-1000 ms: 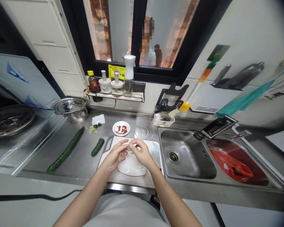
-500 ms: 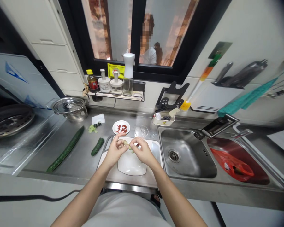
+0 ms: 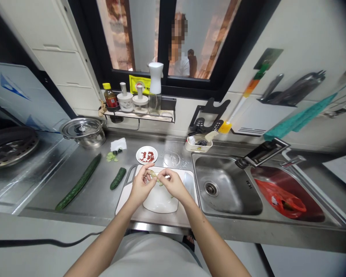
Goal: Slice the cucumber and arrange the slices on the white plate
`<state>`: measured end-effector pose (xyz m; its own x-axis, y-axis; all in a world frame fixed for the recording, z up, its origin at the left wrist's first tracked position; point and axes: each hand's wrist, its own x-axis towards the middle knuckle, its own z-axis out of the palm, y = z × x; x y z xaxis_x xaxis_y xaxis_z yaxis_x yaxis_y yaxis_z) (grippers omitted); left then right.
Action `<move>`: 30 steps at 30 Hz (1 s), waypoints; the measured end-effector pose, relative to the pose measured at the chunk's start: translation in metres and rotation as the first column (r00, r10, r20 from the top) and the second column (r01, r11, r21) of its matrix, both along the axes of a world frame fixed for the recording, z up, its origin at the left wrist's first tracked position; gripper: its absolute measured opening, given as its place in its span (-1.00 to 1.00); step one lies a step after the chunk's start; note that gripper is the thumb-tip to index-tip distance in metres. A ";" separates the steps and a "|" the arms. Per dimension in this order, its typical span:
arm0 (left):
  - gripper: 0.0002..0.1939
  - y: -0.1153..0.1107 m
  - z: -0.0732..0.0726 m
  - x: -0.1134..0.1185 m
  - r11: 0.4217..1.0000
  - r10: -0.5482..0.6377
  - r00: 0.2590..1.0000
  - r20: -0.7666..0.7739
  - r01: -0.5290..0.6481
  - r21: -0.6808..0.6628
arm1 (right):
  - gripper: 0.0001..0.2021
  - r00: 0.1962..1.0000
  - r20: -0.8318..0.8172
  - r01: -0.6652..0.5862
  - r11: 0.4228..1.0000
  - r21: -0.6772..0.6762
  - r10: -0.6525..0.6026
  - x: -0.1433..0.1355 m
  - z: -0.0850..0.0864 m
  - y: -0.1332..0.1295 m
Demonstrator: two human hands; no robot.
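Over a white plate on the cutting board, my hands meet at their fingertips. My left hand pinches a thin pale-green cucumber slice between thumb and fingers. From the other side, my right hand grips the slice's edge with its thumb and forefinger, partly covering it. More pale green shows just under the fingers, too small to make out fully. Left of the board lie a short cucumber piece and a long whole cucumber. Behind the plate, a small white dish holds chopped red bits.
Cucumber slices lie beside a white paper. A lidded steel pot stands back left. To the right are a steel sink and a red plastic bag. A bottle rack hangs under the window.
The view has shifted slightly. Both hands stay together over the plate, still gripping the cucumber slice, with only small finger movements.
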<state>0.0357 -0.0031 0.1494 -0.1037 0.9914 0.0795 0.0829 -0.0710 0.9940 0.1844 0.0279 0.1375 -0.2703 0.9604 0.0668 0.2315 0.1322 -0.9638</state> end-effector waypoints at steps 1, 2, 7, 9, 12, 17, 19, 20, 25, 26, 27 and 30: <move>-0.50 0.000 -0.001 0.000 1.000 -0.005 1.000 0.016 0.005 -0.006 | -0.88 1.000 0.005 -0.007 1.000 0.001 0.007 0.001 0.001 0.000; -0.50 0.000 -0.002 0.000 1.000 -0.012 0.999 0.038 0.012 -0.015 | -0.87 1.000 0.013 -0.017 1.000 0.003 0.017 0.001 0.002 0.000; -0.48 0.001 -0.006 0.002 0.992 -0.045 0.970 0.239 0.071 -0.101 | -0.85 0.995 0.058 -0.082 0.997 0.003 0.082 0.006 0.009 0.001; -0.48 0.002 -0.009 0.004 0.988 -0.047 0.958 0.284 0.087 -0.129 | -0.85 0.993 0.073 -0.096 0.995 -0.003 0.095 0.009 0.010 0.002; -0.46 0.003 -0.016 0.005 0.985 -0.049 0.958 0.284 0.094 -0.146 | -0.86 0.989 0.107 -0.105 0.994 -0.011 0.105 0.011 0.009 0.004; -0.49 0.005 -0.031 0.008 0.989 -0.059 0.980 0.189 0.082 -0.121 | -0.88 0.974 0.196 -0.107 0.994 -0.032 0.111 0.016 -0.001 0.009; -0.51 0.006 -0.036 0.009 0.991 -0.054 0.987 0.153 0.071 -0.113 | -0.88 0.966 0.229 -0.115 0.992 -0.046 0.123 0.019 -0.006 0.012; -0.51 0.007 -0.038 0.010 0.992 -0.049 0.989 0.139 0.065 -0.111 | -0.88 0.961 0.239 -0.126 0.991 -0.055 0.135 0.021 -0.009 0.013; -0.56 0.011 -0.053 0.015 0.994 -0.020 0.996 0.085 0.029 -0.108 | -0.86 0.919 0.290 -0.260 0.964 -0.065 0.267 0.034 -0.018 0.023; -0.56 0.012 -0.058 0.017 0.994 -0.023 0.997 0.076 0.031 -0.108 | -0.86 0.904 0.315 -0.283 0.957 -0.064 0.288 0.037 -0.019 0.025; -0.56 0.013 -0.064 0.019 0.993 -0.029 0.997 0.066 0.037 -0.112 | -0.86 0.887 0.351 -0.297 0.953 -0.068 0.301 0.040 -0.021 0.028; -0.60 0.016 -0.085 0.027 0.983 -0.067 0.998 0.012 0.069 -0.170 | -0.88 0.773 0.543 -0.310 0.942 -0.131 0.330 0.047 -0.027 0.035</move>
